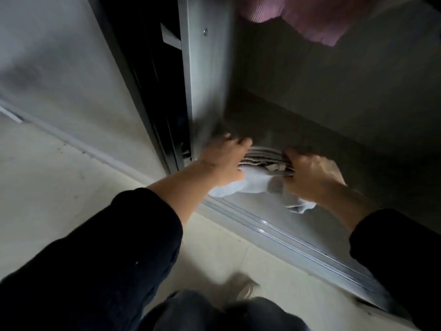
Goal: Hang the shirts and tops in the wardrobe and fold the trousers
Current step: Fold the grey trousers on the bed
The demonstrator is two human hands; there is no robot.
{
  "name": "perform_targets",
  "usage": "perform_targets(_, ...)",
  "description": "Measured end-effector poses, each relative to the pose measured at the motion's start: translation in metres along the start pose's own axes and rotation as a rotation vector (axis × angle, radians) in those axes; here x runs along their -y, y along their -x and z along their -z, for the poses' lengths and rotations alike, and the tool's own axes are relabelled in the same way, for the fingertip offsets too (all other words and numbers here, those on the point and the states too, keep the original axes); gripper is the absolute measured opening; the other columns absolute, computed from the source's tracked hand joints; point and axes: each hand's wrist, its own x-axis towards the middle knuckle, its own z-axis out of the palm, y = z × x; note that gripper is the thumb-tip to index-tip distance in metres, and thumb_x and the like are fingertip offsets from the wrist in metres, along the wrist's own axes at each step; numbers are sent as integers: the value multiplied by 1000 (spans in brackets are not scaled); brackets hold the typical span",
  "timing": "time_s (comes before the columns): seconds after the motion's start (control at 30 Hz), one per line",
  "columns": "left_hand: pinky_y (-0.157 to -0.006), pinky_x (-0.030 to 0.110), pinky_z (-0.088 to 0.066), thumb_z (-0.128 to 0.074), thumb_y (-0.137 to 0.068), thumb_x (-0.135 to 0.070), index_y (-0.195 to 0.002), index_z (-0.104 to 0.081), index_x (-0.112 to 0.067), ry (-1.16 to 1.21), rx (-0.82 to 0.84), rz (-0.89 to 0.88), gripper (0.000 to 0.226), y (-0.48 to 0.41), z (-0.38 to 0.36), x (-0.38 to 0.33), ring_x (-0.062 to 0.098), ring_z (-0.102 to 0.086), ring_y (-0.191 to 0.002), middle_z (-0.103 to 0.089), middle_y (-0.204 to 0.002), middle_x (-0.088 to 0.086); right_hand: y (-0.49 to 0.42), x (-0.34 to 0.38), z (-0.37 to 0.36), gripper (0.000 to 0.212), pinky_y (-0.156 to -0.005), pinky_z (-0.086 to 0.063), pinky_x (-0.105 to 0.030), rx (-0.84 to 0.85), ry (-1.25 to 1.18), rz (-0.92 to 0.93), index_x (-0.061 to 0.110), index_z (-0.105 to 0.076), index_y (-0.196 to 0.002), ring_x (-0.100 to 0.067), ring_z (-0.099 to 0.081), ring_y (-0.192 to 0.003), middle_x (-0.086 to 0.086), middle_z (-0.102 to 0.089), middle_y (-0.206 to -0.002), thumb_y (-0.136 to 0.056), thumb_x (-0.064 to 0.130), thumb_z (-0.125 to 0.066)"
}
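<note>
1. Closest in, the person's dark trouser legs [214, 314] fill the bottom edge. A blurred shoe [245, 287] stands just ahead of them on the pale floor [71, 187].
2. Two dark sleeves reach forward, the left sleeve [95, 259] wide across the lower left and the right sleeve [401, 259] at the right edge. Both are pushed back, leaving the forearms bare.
3. Beyond the floor runs the metal sliding track [286, 237] along the front of the wardrobe [207, 80].
4. A white garment [250, 182] lies bunched on the wardrobe's bottom, just inside the track. It spans the gap between the two hands.
5. The left hand [224, 161] rests on the left end of the white garment. Its fingers are stretched forward and spread, close to the wardrobe's upright panel.
6. The right hand [312, 173] has its fingers curled down and grips the right end of the white garment, a fold of which hangs out below the wrist.
7. Just behind, between the fingertips, is a striped garment [265, 155], partly hidden.
8. Farthest, a pink garment [310, 15] hangs at the top of the dark interior.
</note>
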Motion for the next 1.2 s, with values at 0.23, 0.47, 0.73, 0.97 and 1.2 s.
perform_targets(0.23, -86, 39, -38, -70, -72, -20, -124, -49, -12, -222, -366, -129, 57, -95, -68, 36, 28, -46, -116, -61, -112, 7, -84, -36, -90, 37, -69, -47, -44, -492, 79, 16, 5, -62, -97, -41, -58, -85, -21, -56, -98, -65, 22, -66)
perform_targets(0.47, -63, 33, -46, -66, -63, -11, -83, -59, -15, -335, -364, -267, 21, -95, -217, 63, 27, -59, -85, -59, -88, 6, -88, -26, -240, 48, -41, -48, -35, -245, 16, 51, 12, -68, -87, -34, -64, -65, -15, -61, -84, -48, 27, -92)
perform_targets(0.73, -52, 31, -51, -78, -59, 1, -90, -67, -9, -292, -314, -106, 35, -148, -215, 68, 30, -66, -71, -66, -76, 11, -143, -45, -243, 40, -82, -46, -40, -261, -91, -124, 11, -48, -132, -36, -49, -117, -13, -48, -132, -93, 16, -55)
perform_targets(0.97, -104, 46, -38, -57, -84, -17, -152, -12, -22, -82, -96, 164, 81, -204, -215, 83, 31, -28, -136, -31, -150, 7, -198, -62, -231, 68, -105, -41, -37, -216, -244, -102, 7, -34, -144, -31, -40, -131, -11, -35, -144, -82, 17, -62)
perform_targets(1.2, -102, 38, -41, -57, -87, -27, -152, 0, -30, 59, 22, 213, 87, -199, -209, 77, 32, -36, -135, -35, -150, 12, -197, -66, -231, 89, -114, -31, -37, -104, -310, -81, 7, -16, -152, -29, -20, -144, -9, -22, -155, -79, 19, -65)
